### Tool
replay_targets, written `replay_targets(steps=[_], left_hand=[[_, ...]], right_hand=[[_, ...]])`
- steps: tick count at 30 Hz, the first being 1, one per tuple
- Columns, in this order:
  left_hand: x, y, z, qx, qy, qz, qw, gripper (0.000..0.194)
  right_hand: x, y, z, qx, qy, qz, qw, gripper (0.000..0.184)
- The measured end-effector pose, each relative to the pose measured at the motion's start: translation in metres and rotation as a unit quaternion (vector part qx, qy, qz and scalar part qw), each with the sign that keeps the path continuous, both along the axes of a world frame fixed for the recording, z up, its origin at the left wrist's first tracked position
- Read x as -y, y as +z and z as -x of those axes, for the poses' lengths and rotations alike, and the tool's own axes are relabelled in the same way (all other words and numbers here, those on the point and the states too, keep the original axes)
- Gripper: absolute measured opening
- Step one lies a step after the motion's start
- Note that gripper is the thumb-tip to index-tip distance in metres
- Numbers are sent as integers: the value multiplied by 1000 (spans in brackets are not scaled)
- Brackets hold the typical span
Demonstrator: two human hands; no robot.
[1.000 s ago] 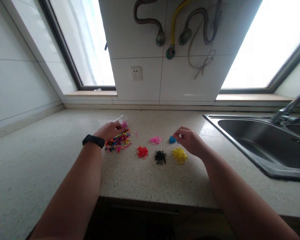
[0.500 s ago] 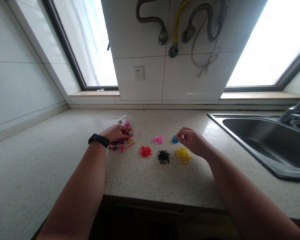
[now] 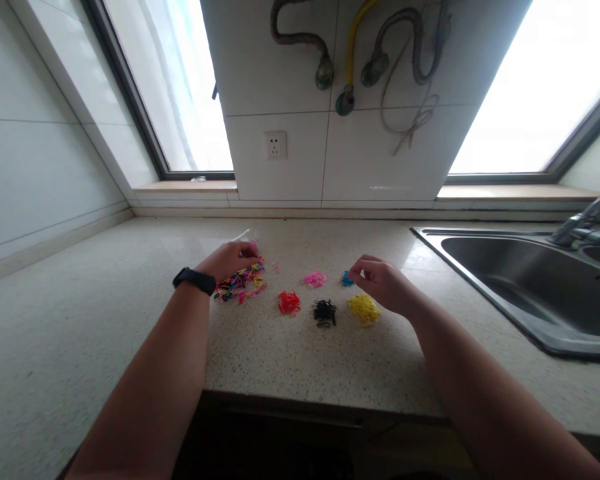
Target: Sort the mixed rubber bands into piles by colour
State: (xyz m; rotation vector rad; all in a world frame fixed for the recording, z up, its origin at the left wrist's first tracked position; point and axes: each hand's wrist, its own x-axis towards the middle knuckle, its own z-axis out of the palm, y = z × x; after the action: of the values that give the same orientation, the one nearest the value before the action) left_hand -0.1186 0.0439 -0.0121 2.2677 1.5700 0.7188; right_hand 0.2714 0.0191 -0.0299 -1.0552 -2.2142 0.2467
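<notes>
My left hand (image 3: 231,260), with a black band on its wrist, reaches over the far edge of a mixed pile of small colored rubber bands (image 3: 240,285). Its fingers are curled together, and whatever they grip is hidden. My right hand (image 3: 381,280) is at the small blue rubber-band pile (image 3: 347,279), thumb and fingertips pinched together; anything between them is too small to make out. Between the hands lie separate piles of pink rubber bands (image 3: 315,279), red rubber bands (image 3: 289,303) and black rubber bands (image 3: 325,312). Yellow rubber bands (image 3: 364,310) sit just below my right hand.
Behind my left hand lies a clear plastic bag or case (image 3: 243,235), partly hidden. A steel sink (image 3: 500,280) with a faucet (image 3: 585,220) is set into the speckled countertop (image 3: 280,360) at right. The tiled wall carries a socket (image 3: 275,145) and hoses.
My left hand has shifted slightly up and away, from the middle of the mixed pile to its far edge, uncovering more bands. My right hand stays at the blue pile.
</notes>
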Motion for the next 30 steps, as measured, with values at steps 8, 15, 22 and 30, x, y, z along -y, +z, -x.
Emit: replay_targets(steps=[8, 15, 22, 30], left_hand=[[0, 0, -17, 126, -23, -2, 992, 28], [13, 4, -50, 224, -65, 25, 972, 25], [25, 4, -83, 283, -93, 59, 953, 22], [34, 1, -106, 324, -114, 80, 936, 23]], right_hand=[[0, -1, 1, -1, 9, 3, 1000, 17], [5, 1, 9, -24, 23, 3, 999, 17], [10, 2, 20, -70, 34, 29, 997, 17], [13, -1, 28, -123, 21, 64, 990, 16]])
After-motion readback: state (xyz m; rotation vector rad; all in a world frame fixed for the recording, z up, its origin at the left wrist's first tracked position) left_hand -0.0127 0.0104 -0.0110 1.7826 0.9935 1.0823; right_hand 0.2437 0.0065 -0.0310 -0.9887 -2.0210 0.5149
